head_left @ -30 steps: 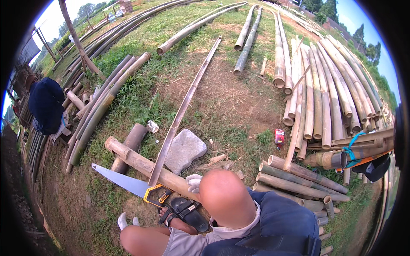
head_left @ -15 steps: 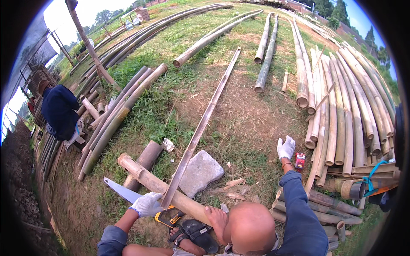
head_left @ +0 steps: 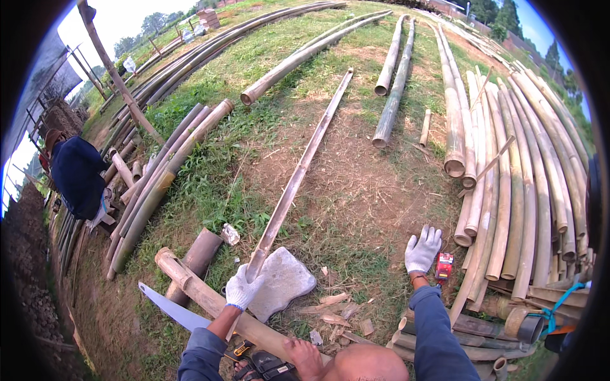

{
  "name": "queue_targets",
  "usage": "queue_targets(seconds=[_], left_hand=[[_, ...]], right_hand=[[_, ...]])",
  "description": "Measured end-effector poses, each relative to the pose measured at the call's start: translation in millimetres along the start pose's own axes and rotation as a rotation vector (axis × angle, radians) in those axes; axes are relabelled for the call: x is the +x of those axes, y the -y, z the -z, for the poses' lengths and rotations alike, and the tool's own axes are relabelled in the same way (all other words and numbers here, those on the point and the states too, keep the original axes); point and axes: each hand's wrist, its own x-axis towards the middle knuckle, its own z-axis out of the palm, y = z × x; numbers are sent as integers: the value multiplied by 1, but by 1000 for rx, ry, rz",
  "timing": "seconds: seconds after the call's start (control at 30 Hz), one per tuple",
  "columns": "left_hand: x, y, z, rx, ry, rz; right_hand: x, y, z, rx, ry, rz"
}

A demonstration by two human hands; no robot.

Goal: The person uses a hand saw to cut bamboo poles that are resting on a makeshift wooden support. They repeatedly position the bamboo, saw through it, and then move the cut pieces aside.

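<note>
My left hand (head_left: 243, 286), in a white knit glove, is closed on the near end of a long split bamboo strip (head_left: 297, 181). The strip has a hollow inner face and stretches forward over the ground. My right hand (head_left: 423, 249), also gloved, is held out with fingers apart and holds nothing. Just right of it lies a small red tape measure (head_left: 445, 265). Below my left hand, a thick bamboo pole (head_left: 213, 293) rests across a darker bamboo piece (head_left: 198, 259), with a bare foot (head_left: 304, 359) on it. A handsaw (head_left: 173, 309) lies beside the pole, its handle partly hidden.
A flat grey stone (head_left: 283, 284) lies beyond the pole, with wood scraps (head_left: 333, 311) nearby. Rows of bamboo poles (head_left: 508, 190) lie at right, more (head_left: 168, 168) at left. Another person (head_left: 77, 171) sits at far left. A leaning pole (head_left: 117, 76) stands behind.
My left hand has moved forward and right, and now grips the split strip's near end. My right hand has come slightly nearer, its fingers more spread. The whole view has shifted a little.
</note>
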Motion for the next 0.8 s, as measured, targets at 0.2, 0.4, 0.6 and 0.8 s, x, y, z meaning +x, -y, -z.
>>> queue_targets(seconds=[0.2,0.4,0.6,0.8], left_hand=[[-12,-27,18,-162,-48,40],[-26,-18,58,-75,-130,33],[-79,17,115,110,-291,94],[-156,57,131,-69,-529,163]], right_hand=[[2,1,7,11,35,-19],[4,1,11,42,-10,10],[2,0,11,51,-12,9],[1,1,8,4,-12,10]])
